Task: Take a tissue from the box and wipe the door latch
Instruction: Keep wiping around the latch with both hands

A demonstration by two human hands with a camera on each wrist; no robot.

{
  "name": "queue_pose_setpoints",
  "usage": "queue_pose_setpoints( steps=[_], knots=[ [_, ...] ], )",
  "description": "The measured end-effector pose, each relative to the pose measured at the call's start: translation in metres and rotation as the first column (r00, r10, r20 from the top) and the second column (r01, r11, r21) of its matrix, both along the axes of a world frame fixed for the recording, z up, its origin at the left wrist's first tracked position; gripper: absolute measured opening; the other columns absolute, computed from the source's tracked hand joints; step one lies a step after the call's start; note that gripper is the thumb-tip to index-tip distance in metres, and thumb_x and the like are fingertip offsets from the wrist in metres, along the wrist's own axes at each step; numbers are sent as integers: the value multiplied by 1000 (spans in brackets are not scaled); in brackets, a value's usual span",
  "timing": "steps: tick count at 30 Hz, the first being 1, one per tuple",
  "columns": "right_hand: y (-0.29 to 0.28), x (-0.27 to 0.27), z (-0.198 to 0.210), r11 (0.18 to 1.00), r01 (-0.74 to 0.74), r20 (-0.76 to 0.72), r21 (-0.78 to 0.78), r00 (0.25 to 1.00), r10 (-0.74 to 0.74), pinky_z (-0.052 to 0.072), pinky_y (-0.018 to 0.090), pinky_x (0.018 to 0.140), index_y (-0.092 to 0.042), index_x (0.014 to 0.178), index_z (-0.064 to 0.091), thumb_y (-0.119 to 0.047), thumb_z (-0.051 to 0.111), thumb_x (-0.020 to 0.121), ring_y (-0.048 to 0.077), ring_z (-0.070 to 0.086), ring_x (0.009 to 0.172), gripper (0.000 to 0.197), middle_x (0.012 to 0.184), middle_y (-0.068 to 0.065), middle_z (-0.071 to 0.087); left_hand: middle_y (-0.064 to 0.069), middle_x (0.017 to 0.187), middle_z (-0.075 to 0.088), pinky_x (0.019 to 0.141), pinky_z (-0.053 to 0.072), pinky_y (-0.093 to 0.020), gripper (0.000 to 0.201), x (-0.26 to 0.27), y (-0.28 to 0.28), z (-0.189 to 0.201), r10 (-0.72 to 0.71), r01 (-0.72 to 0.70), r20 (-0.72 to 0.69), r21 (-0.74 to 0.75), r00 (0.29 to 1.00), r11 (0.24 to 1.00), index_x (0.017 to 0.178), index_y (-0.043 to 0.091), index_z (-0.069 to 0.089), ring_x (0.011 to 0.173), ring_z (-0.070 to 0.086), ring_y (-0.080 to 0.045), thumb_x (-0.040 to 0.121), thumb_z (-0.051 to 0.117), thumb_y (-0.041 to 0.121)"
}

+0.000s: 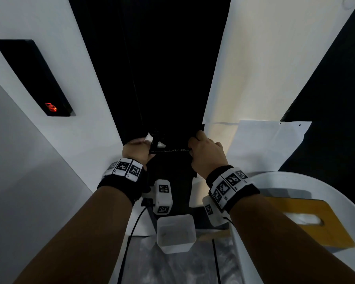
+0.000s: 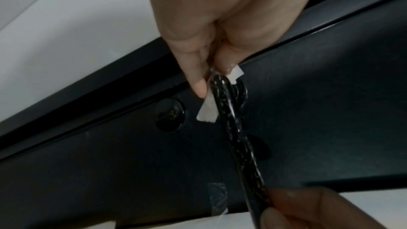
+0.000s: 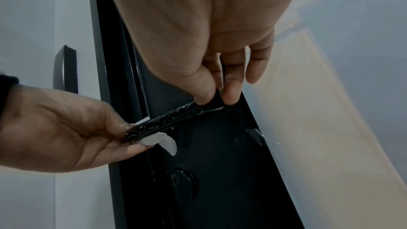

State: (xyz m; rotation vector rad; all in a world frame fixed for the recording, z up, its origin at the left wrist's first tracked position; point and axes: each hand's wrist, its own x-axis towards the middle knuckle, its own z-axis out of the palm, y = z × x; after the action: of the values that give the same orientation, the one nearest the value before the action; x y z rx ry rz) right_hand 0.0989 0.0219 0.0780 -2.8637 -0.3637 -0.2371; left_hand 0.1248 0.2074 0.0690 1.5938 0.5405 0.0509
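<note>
The black lever door latch [image 1: 170, 150] juts from the dark door [image 1: 168, 78]. My left hand [image 1: 138, 147] pinches a folded white tissue [image 1: 149, 138] round the latch's pivot end. The left wrist view shows the left hand [image 2: 214, 81] with thumb and finger squeezing the tissue [image 2: 208, 111] against the latch [image 2: 240, 142]. My right hand [image 1: 204, 152] grips the latch's free end. In the right wrist view, the right hand [image 3: 216, 101] holds that tip between thumb and fingers, with the tissue [image 3: 160, 141] at the latch's [image 3: 171, 119] other end.
A yellow tissue box [image 1: 316, 220] lies on a round white table [image 1: 295, 179] at the right. A white tub [image 1: 175, 232] stands on the floor below the door. A black card reader [image 1: 33, 76] with a red light is on the left wall. A round keyhole [image 2: 170, 115] sits below the latch.
</note>
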Motion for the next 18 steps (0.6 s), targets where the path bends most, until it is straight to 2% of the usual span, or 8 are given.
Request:
queue_pose_setpoints(
  steps=[1,2,3,5,7,11,15,18],
  knots=[
    [0,0,0,1000,1,-2,0,1000,-1,30,35,72,-15,107,55,-6,50,81,29,56,86,28,112,4,44,-4,129,57,102,46,-32,17,-6,3,-2,-64,67,-26,105,998,992,108,21,61,109,58,-16,92,54,21],
    [0,1,0,1000,2,-3,0,1000,-2,31,35,72,-15,107,55,-6,50,81,29,56,86,28,112,4,44,-2,120,63,103,44,-34,14,-6,5,-4,-66,68,-25,95,998,993,101,18,65,113,57,-18,90,59,22],
    [0,1,0,1000,3,-2,-1,1000,-3,30,34,71,-15,106,56,-6,50,81,29,56,85,28,112,4,44,-3,105,67,98,48,-37,7,-8,8,-4,-38,38,16,38,999,999,89,16,68,110,60,-21,87,62,17],
    [0,1,0,1000,5,-1,0,1000,-5,30,34,71,-15,105,56,-5,50,80,28,56,84,27,111,4,44,-8,87,68,81,57,-37,13,-14,15,-6,-4,3,44,37,999,999,77,14,67,96,66,-27,87,61,7],
    [0,1,1,1000,4,-1,2,1000,-4,30,34,70,-15,104,56,-4,50,80,28,56,83,27,111,3,44,-13,88,71,77,58,-39,10,-18,19,-11,-4,-4,63,124,998,992,80,14,70,87,69,-28,86,62,14],
    [0,0,2,1000,0,-7,3,1000,0,31,34,70,-14,105,55,-5,50,81,29,56,84,26,112,4,44,-9,94,72,85,55,-43,21,-22,15,-9,34,-94,157,389,987,916,98,20,71,90,67,-28,86,56,29],
    [-1,-1,1,1000,-2,-1,8,1000,2,32,35,71,-14,106,55,-6,49,82,29,56,86,26,113,4,44,-1,83,73,81,58,-43,15,-25,3,-6,-69,26,136,296,988,955,87,30,71,80,71,-23,83,58,31],
    [-1,-1,0,1000,-3,-3,11,1000,3,32,35,71,-14,106,55,-6,49,83,29,55,86,26,112,4,44,-5,79,72,79,59,-44,14,-36,7,2,-70,41,106,256,992,966,79,26,69,76,71,-23,88,60,22]
  ],
)
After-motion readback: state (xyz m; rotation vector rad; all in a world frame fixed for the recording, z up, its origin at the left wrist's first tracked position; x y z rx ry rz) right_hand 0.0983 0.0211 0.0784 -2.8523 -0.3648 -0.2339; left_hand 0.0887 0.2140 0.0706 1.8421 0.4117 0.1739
